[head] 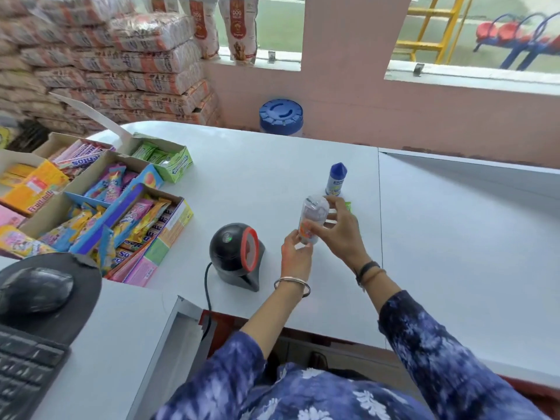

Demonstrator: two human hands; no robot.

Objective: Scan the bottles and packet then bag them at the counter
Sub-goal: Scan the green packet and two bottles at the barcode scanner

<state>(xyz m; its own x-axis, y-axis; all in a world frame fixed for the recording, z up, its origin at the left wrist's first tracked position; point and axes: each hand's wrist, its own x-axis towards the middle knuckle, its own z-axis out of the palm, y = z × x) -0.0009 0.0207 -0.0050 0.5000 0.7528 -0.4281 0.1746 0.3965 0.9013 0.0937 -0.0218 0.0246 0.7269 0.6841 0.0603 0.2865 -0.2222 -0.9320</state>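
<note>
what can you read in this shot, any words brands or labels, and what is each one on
"DOG": on the hanging pet food bag
"DOUBLEMINT": on the green gum box
"Fruittella": on the yellow box, partly cut off
"entos", upside down: on the pink candy rolls
Too blurred to read: clear bottle in both hands, blue-capped bottle, stacked sacks

Clear bottle (313,218): transparent body, orange label patch low on side, held above counter (454,253), tilted, cap end away from camera, blurred. Gripped by left hand (295,253) at near end and right hand (339,230) along far side, just right of scanner (239,256), whose red-ringed window faces it.

Blue-capped bottle (335,179): white body, blue pointed cap, blue/yellow label, upright on counter, just beyond held bottle.

Green packet (348,206): only small corner visible behind right hand, flat on counter, near blue-capped bottle base.
</note>
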